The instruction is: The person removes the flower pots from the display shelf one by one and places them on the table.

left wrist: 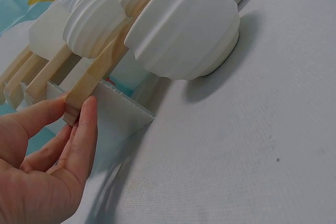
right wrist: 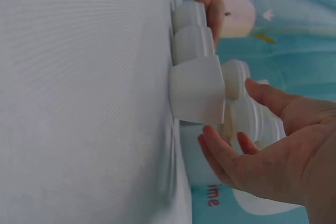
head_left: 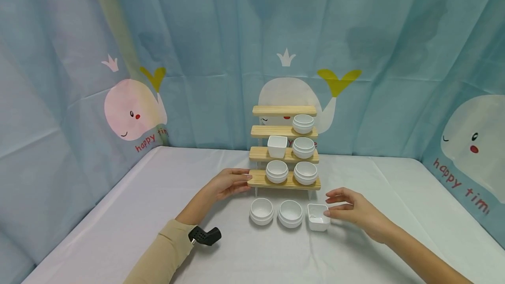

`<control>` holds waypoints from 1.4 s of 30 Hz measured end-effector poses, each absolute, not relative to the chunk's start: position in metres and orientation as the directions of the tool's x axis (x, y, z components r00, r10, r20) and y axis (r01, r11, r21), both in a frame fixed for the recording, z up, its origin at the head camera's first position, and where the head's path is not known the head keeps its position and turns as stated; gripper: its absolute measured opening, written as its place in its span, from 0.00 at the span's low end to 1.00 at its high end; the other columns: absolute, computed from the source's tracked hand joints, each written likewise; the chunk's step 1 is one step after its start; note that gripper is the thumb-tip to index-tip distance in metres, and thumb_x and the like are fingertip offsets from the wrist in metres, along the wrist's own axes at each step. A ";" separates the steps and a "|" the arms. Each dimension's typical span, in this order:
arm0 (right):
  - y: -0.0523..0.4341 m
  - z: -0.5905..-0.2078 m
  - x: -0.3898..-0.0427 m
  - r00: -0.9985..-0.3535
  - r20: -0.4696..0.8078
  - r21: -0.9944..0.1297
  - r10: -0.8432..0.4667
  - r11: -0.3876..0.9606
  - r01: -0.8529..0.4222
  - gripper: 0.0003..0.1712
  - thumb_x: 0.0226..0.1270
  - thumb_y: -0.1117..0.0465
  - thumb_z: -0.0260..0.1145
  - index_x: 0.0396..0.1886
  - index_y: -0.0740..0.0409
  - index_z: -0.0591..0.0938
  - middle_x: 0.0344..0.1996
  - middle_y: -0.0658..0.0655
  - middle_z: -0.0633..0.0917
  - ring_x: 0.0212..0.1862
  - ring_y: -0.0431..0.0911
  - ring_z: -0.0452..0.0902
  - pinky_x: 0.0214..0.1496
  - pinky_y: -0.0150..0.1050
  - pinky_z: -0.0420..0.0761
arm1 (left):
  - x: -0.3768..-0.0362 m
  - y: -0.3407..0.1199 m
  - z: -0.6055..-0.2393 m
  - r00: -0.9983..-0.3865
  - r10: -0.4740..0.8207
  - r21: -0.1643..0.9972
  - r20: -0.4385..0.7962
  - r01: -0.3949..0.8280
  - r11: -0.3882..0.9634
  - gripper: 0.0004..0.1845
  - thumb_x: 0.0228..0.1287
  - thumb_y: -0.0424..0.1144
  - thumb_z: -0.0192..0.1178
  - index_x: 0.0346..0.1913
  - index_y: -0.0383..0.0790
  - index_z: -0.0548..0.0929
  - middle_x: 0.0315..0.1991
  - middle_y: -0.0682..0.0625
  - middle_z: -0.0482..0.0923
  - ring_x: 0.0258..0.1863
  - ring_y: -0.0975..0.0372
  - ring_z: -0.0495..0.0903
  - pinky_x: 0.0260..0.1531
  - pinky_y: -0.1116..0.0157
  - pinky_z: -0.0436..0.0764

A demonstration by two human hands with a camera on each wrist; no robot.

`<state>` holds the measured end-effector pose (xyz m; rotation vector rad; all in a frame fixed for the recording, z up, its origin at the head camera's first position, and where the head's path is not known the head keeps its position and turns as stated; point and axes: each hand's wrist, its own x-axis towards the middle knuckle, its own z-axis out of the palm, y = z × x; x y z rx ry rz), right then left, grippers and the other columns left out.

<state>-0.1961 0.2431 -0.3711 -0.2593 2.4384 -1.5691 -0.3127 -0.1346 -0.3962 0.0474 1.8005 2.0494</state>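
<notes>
A stepped display rack with several wooden boards [head_left: 284, 111] stands at mid-table. My left hand [head_left: 228, 184] pinches the left end of its lowest board [left wrist: 100, 72] between thumb and fingers. Two white round bowls sit on that board; a white square bowl [head_left: 277, 147] and a round bowl [head_left: 303, 148] share the one above, and another round bowl [head_left: 303, 124] is higher up. On the tablecloth before the rack stand two round bowls [head_left: 261, 211] and a square bowl [right wrist: 197, 90]. Around the square bowl's right side my right hand [head_left: 353, 211] hovers, fingers spread, not gripping it.
A white cloth [head_left: 252, 257] covers the table. Behind it hangs a blue curtain [head_left: 205, 34] printed with whales, close at the rack's back. A black device [head_left: 205, 235] is attached at the left sleeve.
</notes>
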 end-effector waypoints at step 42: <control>0.247 -0.336 -0.221 -0.969 0.010 -0.906 -0.247 0.408 -0.114 0.38 0.76 0.55 0.70 0.75 0.70 0.67 0.70 0.71 0.73 0.64 0.55 0.79 0.62 0.39 0.87 | -0.313 -0.135 -0.396 -0.920 0.279 0.951 -0.275 -0.303 -0.060 0.27 0.76 0.28 0.62 0.73 0.24 0.71 0.47 0.43 0.84 0.37 0.63 0.88 0.42 0.69 0.92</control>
